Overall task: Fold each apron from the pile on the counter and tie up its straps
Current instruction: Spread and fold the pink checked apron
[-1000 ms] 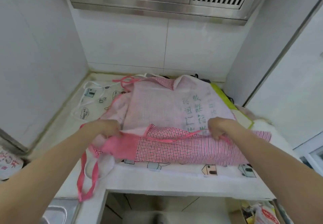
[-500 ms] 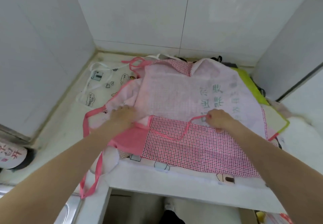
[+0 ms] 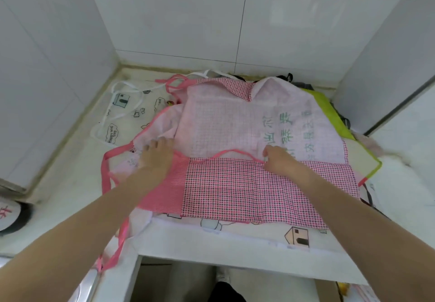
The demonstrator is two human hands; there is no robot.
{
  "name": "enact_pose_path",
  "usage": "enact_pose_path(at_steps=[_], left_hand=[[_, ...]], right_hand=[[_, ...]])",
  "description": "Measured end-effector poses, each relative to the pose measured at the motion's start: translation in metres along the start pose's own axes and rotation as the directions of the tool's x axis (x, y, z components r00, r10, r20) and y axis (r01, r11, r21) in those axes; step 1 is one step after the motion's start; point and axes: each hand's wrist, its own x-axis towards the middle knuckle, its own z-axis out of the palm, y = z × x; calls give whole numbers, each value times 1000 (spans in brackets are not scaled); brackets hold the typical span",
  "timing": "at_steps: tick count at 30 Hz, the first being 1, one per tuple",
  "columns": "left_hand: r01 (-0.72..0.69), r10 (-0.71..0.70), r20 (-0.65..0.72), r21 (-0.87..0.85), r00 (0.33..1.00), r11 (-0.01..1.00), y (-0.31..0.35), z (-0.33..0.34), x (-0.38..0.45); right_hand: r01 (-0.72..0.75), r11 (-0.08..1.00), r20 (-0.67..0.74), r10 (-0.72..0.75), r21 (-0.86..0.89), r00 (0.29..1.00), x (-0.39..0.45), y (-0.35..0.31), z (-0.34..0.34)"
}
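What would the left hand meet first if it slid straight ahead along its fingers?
The left hand already lies on the pink apron; straight ahead, probably its bunched pale fold, though depth is unclear.

Pink checked apron (image 3: 235, 122): green Chinese characters printed on its pale reverse side, seen mirrored through the cloth and not legible. White cartoon-print apron (image 3: 122, 113), lying left of the pink checked apron: speech-bubble motif reading "Happy", further words too small to read. Round lid (image 3: 9, 214), far left of the pink checked apron: part of a red character, cut off by the frame edge.
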Motion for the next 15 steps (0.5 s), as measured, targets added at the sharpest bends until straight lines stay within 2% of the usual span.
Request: enact_pose_path(at_steps=[1,3,4,5,7,9,12,15], left_hand=[[-109,113,-71,48,991,993,5,-1,-7],[-380,384,-167,57,908,923,15,2,-23],[-495,493,-136,23,859,869,18,8,-31],[-563,562,-44,-21,826,826,23,13,-36],[-546,550,211,-85,808,834,30,26,-40],[-483,481,320,-77,816,872,32,32,-40],[-468,458,348,-59,818,882,30,32,-38],[-510,500,376,-82,780,856,31,32,-42]], right_hand=[[36,999,-26,-36,-20,999,-3,0,6],[164,984,-123,-172,-69,977,-11,-6,15],[244,964,-146,-257,-104,955,-16,-12,21],[315,938,-128,-334,-144,934,-20,-16,25],[425,880,19,-431,-213,902,-31,-23,38],[401,870,160,-369,-285,915,-38,-16,53],[199,935,170,-154,-294,973,-46,9,63],[95,952,237,-24,-292,971,-52,26,60]])
